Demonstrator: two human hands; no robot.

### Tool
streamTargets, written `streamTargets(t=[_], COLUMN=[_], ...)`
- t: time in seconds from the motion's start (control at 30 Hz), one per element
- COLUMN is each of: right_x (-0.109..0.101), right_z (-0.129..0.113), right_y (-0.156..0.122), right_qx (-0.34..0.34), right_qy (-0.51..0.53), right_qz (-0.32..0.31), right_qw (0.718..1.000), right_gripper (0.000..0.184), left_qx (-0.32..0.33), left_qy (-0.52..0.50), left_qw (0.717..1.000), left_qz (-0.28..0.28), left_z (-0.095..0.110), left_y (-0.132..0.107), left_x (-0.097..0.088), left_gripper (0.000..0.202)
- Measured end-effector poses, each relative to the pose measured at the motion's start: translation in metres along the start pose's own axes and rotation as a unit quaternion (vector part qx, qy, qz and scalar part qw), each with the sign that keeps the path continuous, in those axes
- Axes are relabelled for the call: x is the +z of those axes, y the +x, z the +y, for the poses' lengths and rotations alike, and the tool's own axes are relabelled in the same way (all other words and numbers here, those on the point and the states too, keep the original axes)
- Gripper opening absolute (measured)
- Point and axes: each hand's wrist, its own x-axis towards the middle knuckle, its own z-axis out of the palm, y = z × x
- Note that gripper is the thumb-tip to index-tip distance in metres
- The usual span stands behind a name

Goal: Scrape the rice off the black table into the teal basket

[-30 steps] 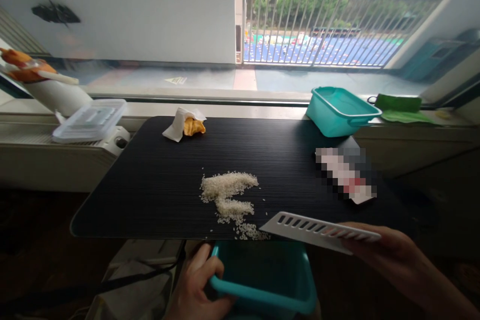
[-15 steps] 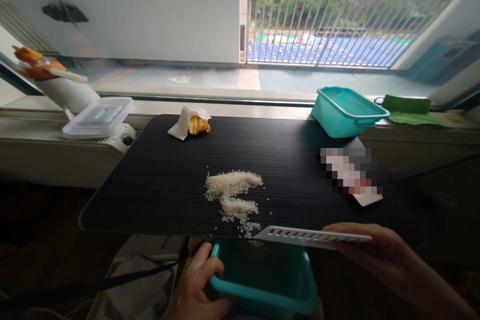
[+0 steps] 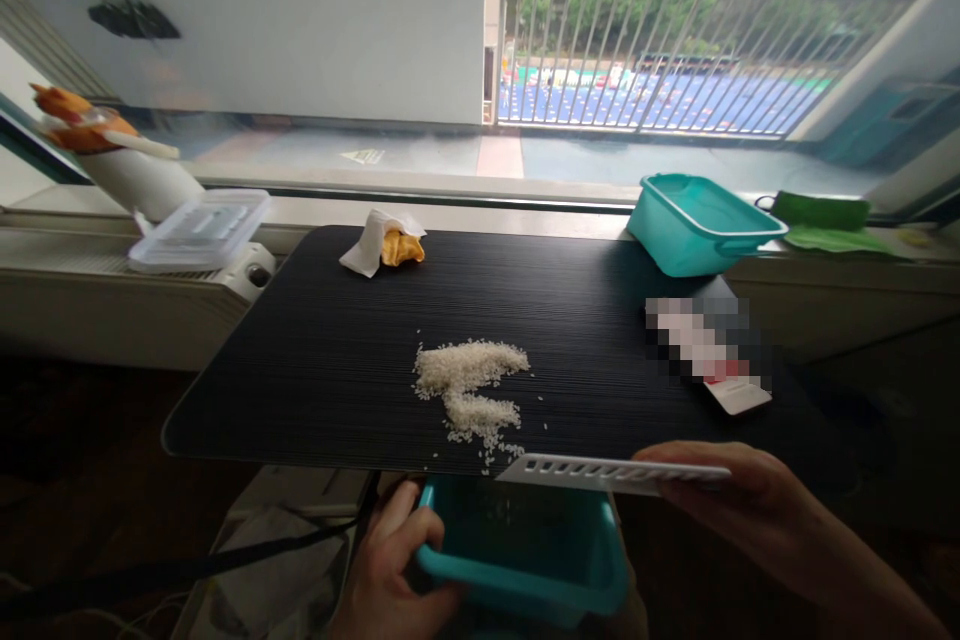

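A pile of white rice grains (image 3: 469, 367) lies on the black tabletop (image 3: 315, 360), thinning toward its front edge. Just below that edge is a teal plastic bin (image 3: 517, 588), its inside dark. My left hand (image 3: 397, 560) grips the bin's left rim, thumb and fingers wrapped round it. In my right hand (image 3: 735, 480) is a flat white slotted plastic piece (image 3: 585, 473), held nearly level. Its pointed left end is at the table edge, by the nearest grains and above the bin's opening. A few blurred grains show below it, over the bin.
A second teal bin (image 3: 701, 225) stands at the back right corner, with a partly blurred-out package (image 3: 739, 393) nearer. White tissue with an orange-yellow cloth (image 3: 403, 248) lies at the back left. A clear plastic box (image 3: 202, 230) sits on the radiator. Windows rise behind.
My right hand has drawn the white slotted piece slightly left and toward me. Grains at the table edge have dropped toward the bin. My left hand keeps its hold on the rim.
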Motion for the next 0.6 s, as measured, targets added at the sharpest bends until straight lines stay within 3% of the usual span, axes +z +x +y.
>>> streamTargets(t=[0.17, 0.37, 0.6], right_x=[0.006, 0.009, 0.003], right_z=[0.001, 0.0, 0.009], right_y=[0.006, 0.007, 0.015], right_qx=[0.008, -0.008, 0.008], right_qy=[0.017, 0.008, 0.038], right_qz=[0.017, -0.02, 0.101], right_qw=[1.0, 1.0, 0.994], right_gripper=[0.021, 0.021, 0.022], left_qx=[-0.011, -0.002, -0.001], left_qy=[-0.003, 0.009, 0.011], left_qw=[1.0, 1.0, 0.999], left_qz=[0.003, 0.024, 0.03], left_z=[0.001, 0.001, -0.001], left_y=[0.002, 0.0, 0.0], left_x=[-0.001, -0.001, 0.001], left_gripper=[0.021, 0.019, 0.019])
